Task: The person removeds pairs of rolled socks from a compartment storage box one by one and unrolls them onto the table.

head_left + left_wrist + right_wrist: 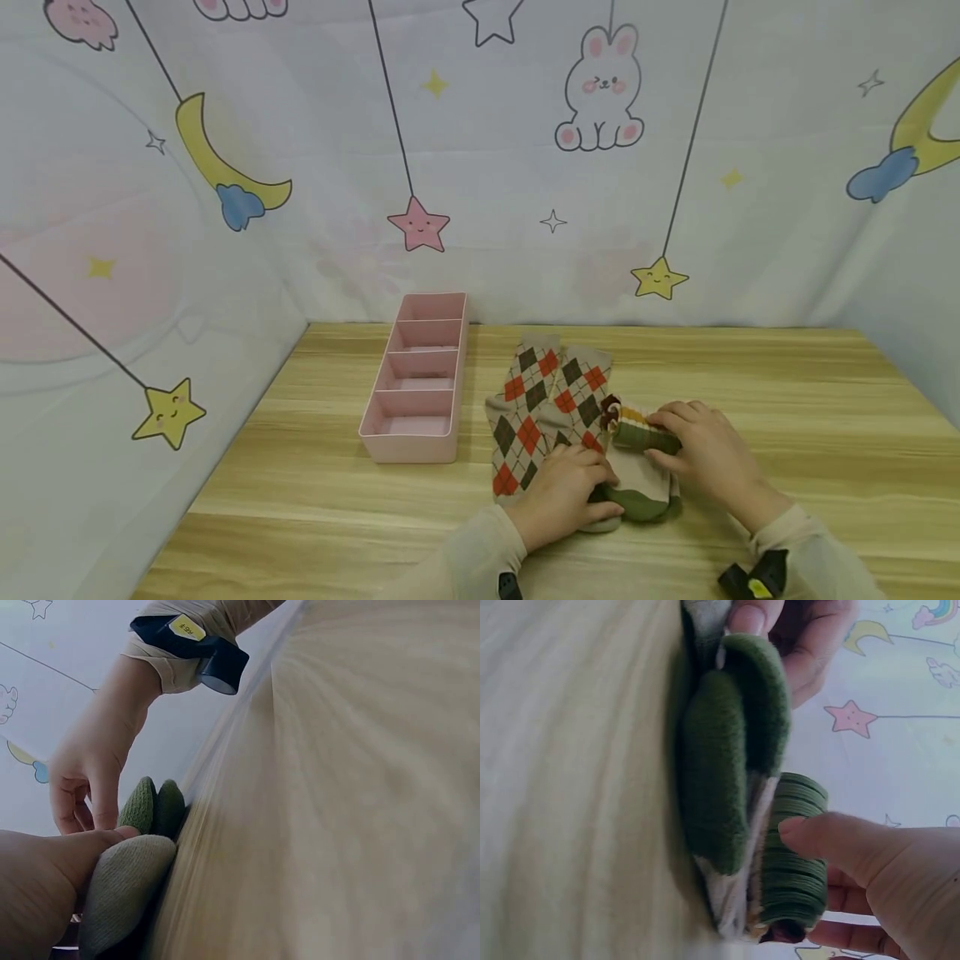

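A pair of cream-and-green socks (637,500), partly rolled up from the cuff end, lies on the table with its green toes toward me. My right hand (708,454) grips the striped roll (795,855), its thumb on the green ribbing and its fingers around the far side. At the left edge of these socks, my left hand (566,492) pinches the fabric near the green toes (716,772) between thumb and fingers. Partly beneath the left hand, a pair of argyle socks (528,433) with red and dark diamonds lies flat; its beige toe (127,885) shows beside the thumb.
A pink box (412,450) with several compartments in a row stands left of the socks. Wood-grain table (300,500) surrounds everything, and a white printed cloth (495,167) hangs behind and at the sides.
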{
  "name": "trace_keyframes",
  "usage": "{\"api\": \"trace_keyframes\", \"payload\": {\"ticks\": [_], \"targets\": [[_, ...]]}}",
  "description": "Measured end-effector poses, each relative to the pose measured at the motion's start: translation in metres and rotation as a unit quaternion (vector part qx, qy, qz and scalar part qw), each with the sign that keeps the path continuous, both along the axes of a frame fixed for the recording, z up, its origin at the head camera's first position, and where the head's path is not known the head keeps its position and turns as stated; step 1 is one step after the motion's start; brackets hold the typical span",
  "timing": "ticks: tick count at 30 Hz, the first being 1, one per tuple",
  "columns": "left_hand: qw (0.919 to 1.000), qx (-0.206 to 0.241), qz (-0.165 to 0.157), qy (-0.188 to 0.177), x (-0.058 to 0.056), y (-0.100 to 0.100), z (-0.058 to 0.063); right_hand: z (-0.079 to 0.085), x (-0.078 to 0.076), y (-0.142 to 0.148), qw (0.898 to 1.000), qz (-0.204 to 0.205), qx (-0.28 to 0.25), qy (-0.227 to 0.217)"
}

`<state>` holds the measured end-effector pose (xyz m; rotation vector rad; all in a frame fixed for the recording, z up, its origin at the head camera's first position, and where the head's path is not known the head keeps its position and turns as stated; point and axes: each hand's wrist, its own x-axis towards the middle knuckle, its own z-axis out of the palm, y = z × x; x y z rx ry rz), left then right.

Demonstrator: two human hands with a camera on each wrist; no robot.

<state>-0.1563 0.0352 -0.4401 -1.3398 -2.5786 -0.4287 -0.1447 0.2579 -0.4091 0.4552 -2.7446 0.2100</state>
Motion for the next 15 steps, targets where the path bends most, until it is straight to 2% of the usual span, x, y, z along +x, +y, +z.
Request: {"api": "trace_keyframes", "payload": {"ticks": [15], "targets": [[0.9999,-0.008,-0.004,-0.008,-0.0013,-0.0013,-0.0006,-0.0068,-0.0084,0.0007,1.000,-0.004,0.014,0.008]]}}
